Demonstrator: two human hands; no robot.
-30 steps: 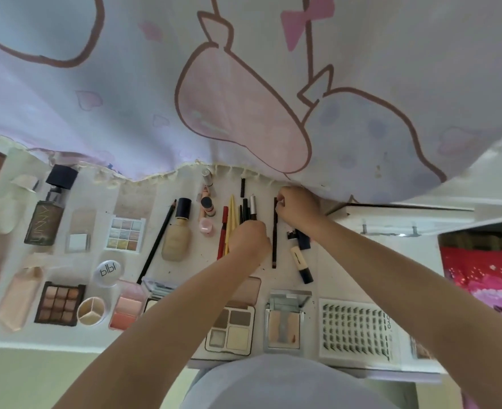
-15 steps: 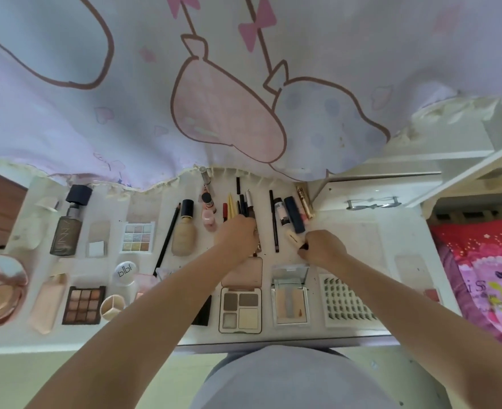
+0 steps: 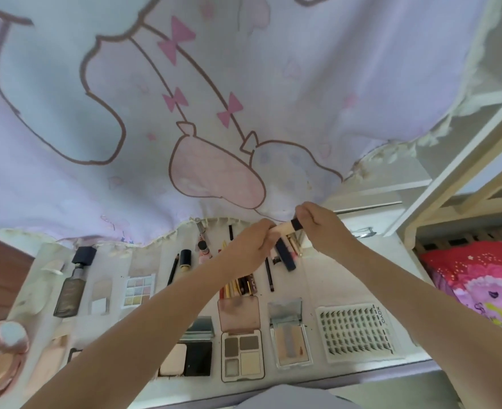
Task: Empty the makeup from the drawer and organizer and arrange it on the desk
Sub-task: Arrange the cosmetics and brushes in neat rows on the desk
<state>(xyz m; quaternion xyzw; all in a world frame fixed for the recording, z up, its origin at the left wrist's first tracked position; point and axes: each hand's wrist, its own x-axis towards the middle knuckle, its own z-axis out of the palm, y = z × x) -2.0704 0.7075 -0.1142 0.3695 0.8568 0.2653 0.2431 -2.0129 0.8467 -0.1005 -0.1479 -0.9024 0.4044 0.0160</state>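
Both my hands are raised over the back middle of the white desk and hold one small beige tube with a dark cap. My left hand grips the beige body. My right hand pinches the dark cap end. Below them lie a dark blue tube, a thin dark pencil and a bunch of pencils and liners. Open palettes line the front: a brown eyeshadow quad, a mirrored compact and a lash tray.
A foundation bottle, a pastel palette, a black compact and a pink cushion compact fill the desk's left half. A printed curtain hangs at the back. White drawers and a red bedspread are on the right.
My right hand picked the beige tube off the desk and lifted it. My left hand left the pencils and came up onto the tube. The camera tilted upward.
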